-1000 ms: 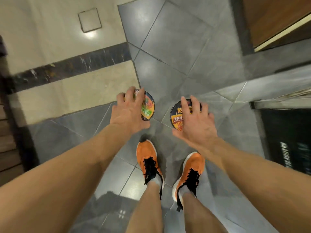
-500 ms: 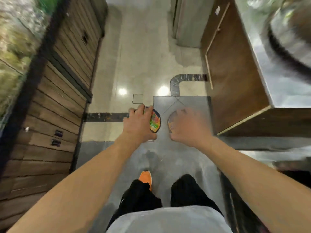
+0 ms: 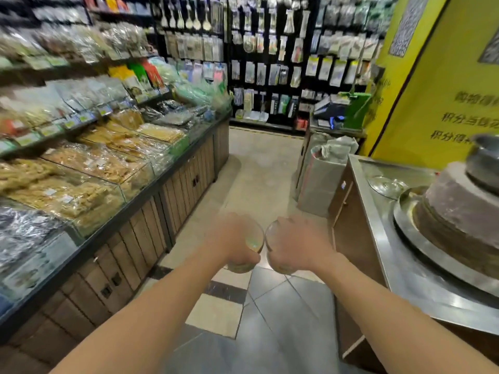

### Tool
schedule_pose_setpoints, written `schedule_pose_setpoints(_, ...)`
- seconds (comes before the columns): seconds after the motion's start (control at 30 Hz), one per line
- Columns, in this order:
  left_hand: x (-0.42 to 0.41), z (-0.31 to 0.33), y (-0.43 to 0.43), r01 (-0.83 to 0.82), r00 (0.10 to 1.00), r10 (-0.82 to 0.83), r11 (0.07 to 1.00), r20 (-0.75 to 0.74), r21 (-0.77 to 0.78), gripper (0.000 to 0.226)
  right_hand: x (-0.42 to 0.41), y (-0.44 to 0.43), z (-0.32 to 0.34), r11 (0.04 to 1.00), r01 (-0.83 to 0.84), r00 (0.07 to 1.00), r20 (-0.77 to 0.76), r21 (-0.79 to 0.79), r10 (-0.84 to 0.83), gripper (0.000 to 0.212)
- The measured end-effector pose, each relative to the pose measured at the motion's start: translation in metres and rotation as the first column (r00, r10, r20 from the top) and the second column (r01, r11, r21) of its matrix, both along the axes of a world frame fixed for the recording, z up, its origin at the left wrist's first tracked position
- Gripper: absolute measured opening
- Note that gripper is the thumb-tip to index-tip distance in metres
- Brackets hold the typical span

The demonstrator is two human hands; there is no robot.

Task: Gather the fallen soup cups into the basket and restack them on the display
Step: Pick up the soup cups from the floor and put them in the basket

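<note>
Head view: left grip (image 3: 232, 244) is curled round first soup cup (image 3: 254, 241), right grip (image 3: 297, 247) curled round second soup cup (image 3: 270, 240). Both cups are in mid-air over aisle floor (image 3: 259, 184), side by side, almost touching. Blurred, labels unreadable.

Premises: a retail food shop. Tiered display bins (image 3: 89, 168) of bagged dried goods run along 9 to 10 o'clock, with price labels (image 3: 48, 130) on the shelf edges. A wall rack (image 3: 270, 58) of hanging packaged kitchen utensils stands at 12 o'clock. Yellow printed signage (image 3: 445, 98) is at 2 o'clock. A tiled aisle (image 3: 259, 179) runs between the fixtures.
</note>
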State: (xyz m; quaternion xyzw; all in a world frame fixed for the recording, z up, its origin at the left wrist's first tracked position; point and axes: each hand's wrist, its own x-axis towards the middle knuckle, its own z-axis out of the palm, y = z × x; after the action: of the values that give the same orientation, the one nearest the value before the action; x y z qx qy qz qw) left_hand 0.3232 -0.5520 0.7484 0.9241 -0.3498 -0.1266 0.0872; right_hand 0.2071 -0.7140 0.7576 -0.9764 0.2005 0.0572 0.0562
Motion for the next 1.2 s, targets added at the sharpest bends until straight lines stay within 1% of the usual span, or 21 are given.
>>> schedule_pose_setpoints(0.2,-0.032,0.058,0.06,-0.175,0.984,0.176,0.984,0.039,-0.019,0.106,0.009,0.034,0.045,0.977,-0.195,0.98,0.026,-0.083,0.197,0.1)
schedule_pose_setpoints(0.3,-0.041,0.074,0.103,-0.289,0.956,0.289,0.957,0.055,-0.018,0.108,0.018,0.069,0.06,0.95,-0.297,0.952,0.05,-0.094,0.302,0.098)
schedule_pose_setpoints(0.47,-0.059,0.092,0.186,-0.438,0.897,0.435,0.898,0.083,0.031,0.116,0.029,0.14,0.076,0.897,-0.431,0.896,0.071,-0.095,0.438,0.103)
schedule_pose_setpoints(0.63,-0.094,0.106,0.271,-0.57,0.82,0.563,0.819,0.105,0.061,0.116,0.022,0.223,0.089,0.817,-0.57,0.816,0.051,-0.089,0.575,0.102)
schedule_pose_setpoints(0.77,-0.137,0.107,0.34,-0.663,0.747,0.656,0.746,0.109,0.058,0.112,0.007,0.295,0.09,0.737,-0.673,0.737,0.031,-0.063,0.676,0.103)
schedule_pose_setpoints(0.87,-0.173,0.099,0.401,-0.724,0.69,0.719,0.686,0.086,0.075,0.117,-0.013,0.355,0.084,0.68,-0.732,0.681,0.005,-0.045,0.733,0.102)
schedule_pose_setpoints(0.93,-0.2,0.09,0.445,-0.757,0.654,0.753,0.648,0.078,0.086,0.117,-0.03,0.396,0.077,0.648,-0.761,0.648,-0.01,-0.035,0.761,0.101)
schedule_pose_setpoints(1.07,-0.262,0.078,0.531,-0.806,0.589,0.807,0.584,0.042,0.093,0.107,-0.072,0.477,0.063,0.588,-0.809,0.587,-0.039,0.006,0.808,0.103)
schedule_pose_setpoints(1.13,-0.291,0.071,0.569,-0.823,0.565,0.824,0.56,0.042,0.097,0.108,-0.091,0.514,0.056,0.556,-0.831,0.555,-0.048,0.01,0.831,0.104)
schedule_pose_setpoints(1.2,-0.314,0.064,0.603,-0.85,0.52,0.854,0.516,0.011,0.11,0.111,-0.107,0.551,0.051,0.525,-0.851,0.523,-0.05,0.019,0.851,0.105)
